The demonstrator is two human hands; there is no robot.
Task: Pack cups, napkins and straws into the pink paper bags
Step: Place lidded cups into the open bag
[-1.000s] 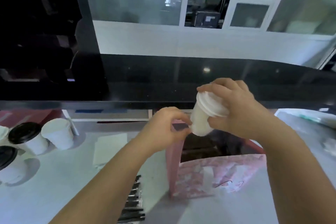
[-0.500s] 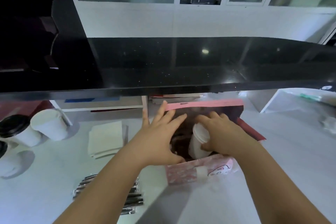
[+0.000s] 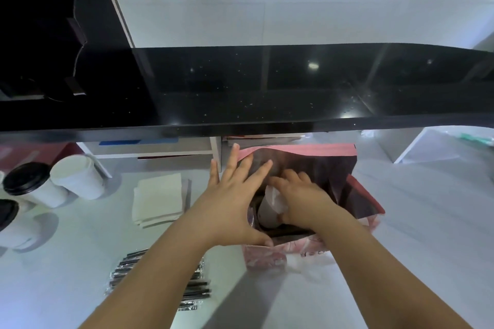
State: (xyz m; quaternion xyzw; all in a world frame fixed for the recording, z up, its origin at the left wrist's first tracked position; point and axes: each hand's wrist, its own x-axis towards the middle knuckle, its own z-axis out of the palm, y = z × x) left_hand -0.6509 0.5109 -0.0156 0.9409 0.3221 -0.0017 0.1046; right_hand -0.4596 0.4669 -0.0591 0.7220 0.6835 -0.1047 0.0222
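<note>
Two hands meet at the mouth of the bag (image 3: 263, 259) in the middle of the frame. The right hand (image 3: 302, 200) reaches down inside it, fingers curled over the lid of a white cup (image 3: 267, 214) and gripping it from above. The cup sits tilted, low in the bag's dark interior against the left side. The left hand (image 3: 235, 203) lies flat with its fingers straight and fanned out. The fingertips point to the bag's far rim and the thumb rests along the near rim, so the palm covers the bag's left edge.

The bag is pink and stands upright on the white surface (image 3: 401, 222) with its mouth wide open, its patterned front wall facing the lower edge of the frame.

Just left of the left hand lies a stack of white napkins (image 3: 159, 200). Below them, at lower left, a bundle of black straws (image 3: 197, 288) in clear wrappers is partly hidden under the left forearm.

At the far left stand three more cups close together: a black-lid cup (image 3: 26, 181), a white-lid cup (image 3: 77, 176) beside it, and a cut-off cup (image 3: 10, 222) with a dark lid at the frame's edge.

A glossy black ledge (image 3: 267, 93) spans the frame above everything.
</note>
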